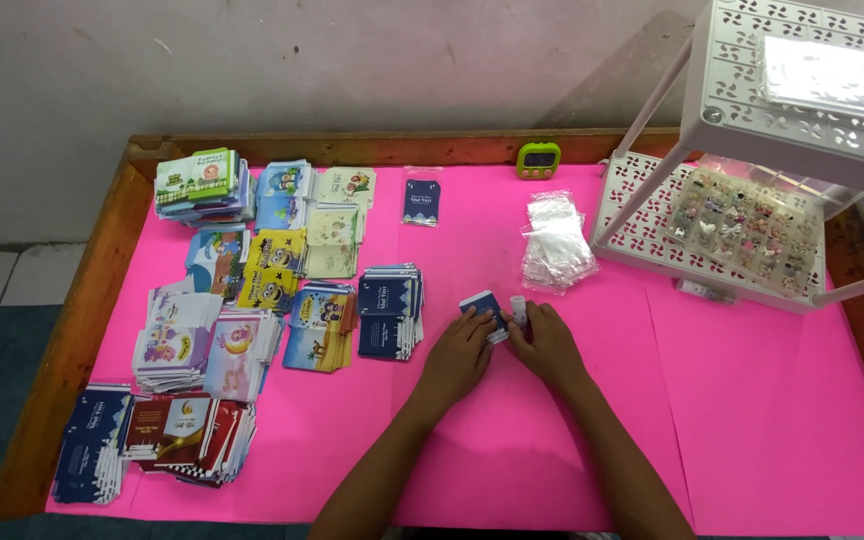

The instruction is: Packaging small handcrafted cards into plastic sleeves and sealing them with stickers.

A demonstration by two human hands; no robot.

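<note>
Holding: both hands meet at desk centre on 1 small dark-blue card envelope (pixel 480 303).
Left hand (pixel 460 352): fingers curled, pinching the envelope's near edge.
Right hand (pixel 548 345): fingertips pressed to the envelope's right side, beside a small white piece (pixel 518 306); what it is cannot be told.
Handling: likely light, thin, bendable paper; best taken by its edges.
Neighbours: card stacks (pixel 252 300) left, clear bag pile (pixel 555 240) behind, white rack (pixel 712 230) right.
Room: bare pink desk (pixel 752 420) toward the near right; wooden rim bounds it.
</note>
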